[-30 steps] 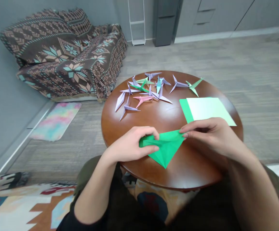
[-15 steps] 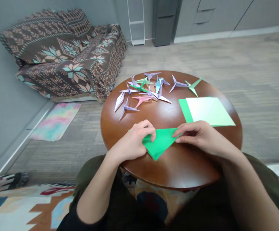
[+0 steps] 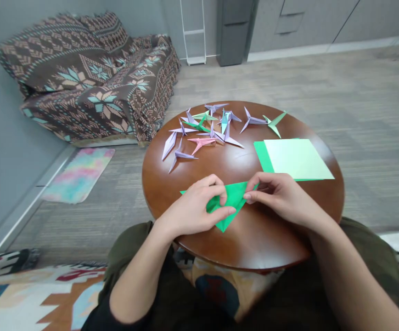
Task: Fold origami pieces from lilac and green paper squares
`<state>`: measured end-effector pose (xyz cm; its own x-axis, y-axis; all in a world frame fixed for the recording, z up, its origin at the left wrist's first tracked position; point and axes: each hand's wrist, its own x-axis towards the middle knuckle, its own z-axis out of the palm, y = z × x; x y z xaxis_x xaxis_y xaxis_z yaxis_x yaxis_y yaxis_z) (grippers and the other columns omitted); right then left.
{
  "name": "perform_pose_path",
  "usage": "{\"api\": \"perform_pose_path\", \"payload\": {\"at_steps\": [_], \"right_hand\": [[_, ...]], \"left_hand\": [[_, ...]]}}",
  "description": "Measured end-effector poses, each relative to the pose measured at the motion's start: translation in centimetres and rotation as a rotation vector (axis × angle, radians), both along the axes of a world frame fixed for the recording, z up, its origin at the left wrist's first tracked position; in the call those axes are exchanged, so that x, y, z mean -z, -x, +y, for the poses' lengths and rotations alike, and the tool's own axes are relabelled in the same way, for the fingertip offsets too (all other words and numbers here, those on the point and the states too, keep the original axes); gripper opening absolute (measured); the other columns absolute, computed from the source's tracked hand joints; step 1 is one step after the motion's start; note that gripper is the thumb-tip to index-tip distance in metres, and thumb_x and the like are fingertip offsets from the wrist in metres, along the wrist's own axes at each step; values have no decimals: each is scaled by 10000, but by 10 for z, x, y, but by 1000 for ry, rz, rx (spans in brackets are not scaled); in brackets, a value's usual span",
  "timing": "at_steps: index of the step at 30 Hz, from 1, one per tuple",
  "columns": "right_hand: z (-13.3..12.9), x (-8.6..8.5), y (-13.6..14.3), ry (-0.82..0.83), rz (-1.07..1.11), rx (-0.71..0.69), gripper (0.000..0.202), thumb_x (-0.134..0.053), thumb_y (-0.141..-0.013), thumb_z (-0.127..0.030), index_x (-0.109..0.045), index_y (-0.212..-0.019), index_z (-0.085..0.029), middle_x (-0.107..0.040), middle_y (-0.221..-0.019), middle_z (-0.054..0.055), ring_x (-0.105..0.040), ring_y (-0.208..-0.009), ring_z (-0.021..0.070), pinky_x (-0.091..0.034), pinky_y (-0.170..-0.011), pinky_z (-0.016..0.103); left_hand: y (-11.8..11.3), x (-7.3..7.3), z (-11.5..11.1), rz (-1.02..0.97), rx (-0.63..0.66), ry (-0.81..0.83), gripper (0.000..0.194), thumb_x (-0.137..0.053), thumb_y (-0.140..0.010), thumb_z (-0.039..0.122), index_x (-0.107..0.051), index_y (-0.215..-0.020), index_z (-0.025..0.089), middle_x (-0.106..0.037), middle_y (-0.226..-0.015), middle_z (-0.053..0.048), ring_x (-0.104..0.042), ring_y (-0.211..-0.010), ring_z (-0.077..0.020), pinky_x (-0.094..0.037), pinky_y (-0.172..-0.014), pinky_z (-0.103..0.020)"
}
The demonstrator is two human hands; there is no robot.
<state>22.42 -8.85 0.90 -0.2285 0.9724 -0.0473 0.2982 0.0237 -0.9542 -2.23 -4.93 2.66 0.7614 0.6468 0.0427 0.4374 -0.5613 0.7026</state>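
A sheet of green origami paper [image 3: 235, 193], folded to a downward-pointing triangle, lies near the front of the round table. My left hand [image 3: 202, 204] holds its left part down, with the forefinger curled and the thumb stretched across the paper's face; the other fingers are partly hidden. At the right corner, my right hand [image 3: 271, 191] pinches the paper between thumb and fingertips. A green tip pokes out beyond the left hand's knuckles.
Folded paper cranes [image 3: 202, 141], mostly purple with several green and one pink, are scattered at the back left of the brown table [image 3: 171, 184]. Flat sheets of light green paper [image 3: 299, 158] lie at right over darker green ones. A covered sofa [image 3: 109, 92] stands behind left.
My left thumb has come out across the front of the paper. My right fingers have moved slightly left along with the right corner, which they now pinch more closely.
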Motion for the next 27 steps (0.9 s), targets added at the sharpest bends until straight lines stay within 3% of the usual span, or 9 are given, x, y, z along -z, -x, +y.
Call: {"api": "perform_pose_path", "payload": {"at_steps": [5,9,13,17,19,20,22,24,27], "right_hand": [[1,3,-2,-119,27,41,304,-841,-843,-448,-687,-754,-202,-714,-946,43,-658,-799,176,-519,-671,262],[1,2,-3,-124,-15,106,308,-843,-838,-463,-685,-755,-212,-713,-838,21,-631,-699,161,-486,-591,251],[1,4,-2,-195,-87,178,307,-835,-840,-466,-688,-743,-214,-672,-666,-13,-574,-566,139,-425,-513,247],[0,5,-1,-400,-141,296,255,-843,-840,-379,-697,-709,-216,-671,-617,-22,-528,-498,122,-386,-476,251],[-3,4,3,-518,-167,400,226,-854,-834,-338,-706,-707,-225,-696,-637,-19,-526,-479,120,-381,-461,260],[-5,3,6,-573,-172,464,210,-858,-833,-320,-711,-713,-231,-714,-658,-16,-543,-483,125,-389,-460,266],[-10,0,15,-657,-132,594,176,-857,-836,-281,-719,-733,-245,-734,-688,-14,-608,-526,148,-431,-482,278],[-14,-2,26,-685,-28,707,158,-832,-858,-225,-713,-758,-253,-739,-703,-21,-654,-570,160,-474,-515,281],[-18,-1,39,-694,39,673,160,-813,-874,-182,-698,-787,-250,-741,-729,-33,-671,-610,148,-504,-565,267]], "left_hand": [[6,2,7,-47,-33,-39,280,-764,-908,412,-615,-845,184,-676,-1005,-46,-638,-912,-201,-475,-840,-322],[8,2,9,-66,-50,-75,154,-645,-994,324,-648,-928,185,-696,-1012,-53,-657,-933,-205,-493,-869,-334],[6,5,8,-155,-86,-169,34,-648,-978,220,-655,-955,195,-673,-1217,-87,-654,-1135,-230,-501,-1006,-373],[2,14,8,-321,-343,-370,99,-777,-870,179,-687,-843,209,-650,-1309,-85,-590,-1302,-286,-448,-1137,-478],[-1,18,8,-489,-523,-350,161,-857,-801,215,-716,-878,229,-626,-1357,-73,-566,-1348,-293,-442,-1160,-481],[-3,21,8,-603,-598,-284,268,-896,-759,238,-728,-968,254,-600,-1412,-66,-544,-1386,-295,-441,-1169,-473],[-8,24,7,-865,-657,-3,632,-958,-679,287,-661,-1234,345,-553,-1504,-51,-536,-1419,-293,-473,-1153,-457],[-15,26,3,-1055,-588,406,858,-979,-652,350,-539,-1386,410,-590,-1487,-47,-620,-1335,-282,-536,-1093,-456],[-24,25,-7,-1089,-424,866,665,-957,-682,433,-641,-1249,287,-741,-1242,-65,-701,-1208,-282,-570,-1060,-457]]}}
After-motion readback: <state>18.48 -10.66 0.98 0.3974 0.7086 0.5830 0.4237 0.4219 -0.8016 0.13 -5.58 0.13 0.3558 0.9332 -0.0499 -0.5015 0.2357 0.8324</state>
